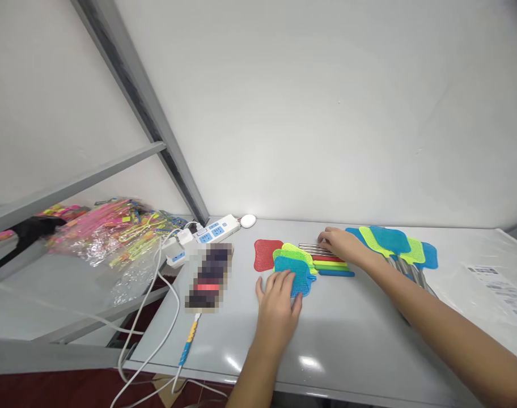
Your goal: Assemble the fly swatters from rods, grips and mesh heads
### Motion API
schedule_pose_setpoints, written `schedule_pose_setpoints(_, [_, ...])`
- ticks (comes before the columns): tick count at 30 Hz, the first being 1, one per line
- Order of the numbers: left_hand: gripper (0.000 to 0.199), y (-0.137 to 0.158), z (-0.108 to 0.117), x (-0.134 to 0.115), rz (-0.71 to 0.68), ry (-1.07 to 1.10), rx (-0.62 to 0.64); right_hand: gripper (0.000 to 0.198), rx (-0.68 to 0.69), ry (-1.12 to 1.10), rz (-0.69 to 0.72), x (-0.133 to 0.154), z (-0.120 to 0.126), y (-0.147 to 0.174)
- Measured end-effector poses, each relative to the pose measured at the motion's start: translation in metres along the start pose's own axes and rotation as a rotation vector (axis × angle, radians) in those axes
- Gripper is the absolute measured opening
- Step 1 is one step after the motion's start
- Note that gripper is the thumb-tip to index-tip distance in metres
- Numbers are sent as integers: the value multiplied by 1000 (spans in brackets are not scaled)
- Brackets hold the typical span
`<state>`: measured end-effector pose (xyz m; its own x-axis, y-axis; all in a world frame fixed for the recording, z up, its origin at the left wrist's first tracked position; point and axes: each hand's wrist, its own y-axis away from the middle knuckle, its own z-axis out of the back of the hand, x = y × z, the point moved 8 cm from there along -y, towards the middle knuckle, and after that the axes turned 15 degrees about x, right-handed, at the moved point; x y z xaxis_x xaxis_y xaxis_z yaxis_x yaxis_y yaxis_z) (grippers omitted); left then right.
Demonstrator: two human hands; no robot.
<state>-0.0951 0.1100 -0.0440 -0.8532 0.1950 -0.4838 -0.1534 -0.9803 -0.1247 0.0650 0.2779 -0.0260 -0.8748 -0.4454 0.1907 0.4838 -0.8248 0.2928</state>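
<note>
My left hand (pixel 279 292) lies with fingers spread on a blue mesh fly swatter head (pixel 299 271), pressing its lower part. Yellow and green swatter heads (pixel 297 248) fan out beneath it, and a red head (pixel 267 255) sits at their left. To the right of the heads run coloured handles, including a blue handle (pixel 336 273) at the front. Over the thin metal rods (pixel 312 249) behind these handles, my right hand (pixel 340 245) is bent, its fingers closed on the rods; the fingertips are partly hidden.
More swatters (pixel 394 241) with grey handles lie under and beyond my right forearm. A plastic sheet or bag (pixel 488 277) covers the table's right end. At left are a phone (pixel 210 277), a power strip (pixel 218 229), loose white cables and bagged colourful items (pixel 114 229) behind a metal frame.
</note>
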Motion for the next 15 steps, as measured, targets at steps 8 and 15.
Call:
schedule_pose_setpoints(8, [31, 3, 4, 6, 66, -20, -81, 13, -54, -50, 51, -3, 7, -15])
schedule_pose_setpoints(15, [30, 3, 4, -3, -5, -11, -61, 26, -550, -265, -153, -21, 25, 89])
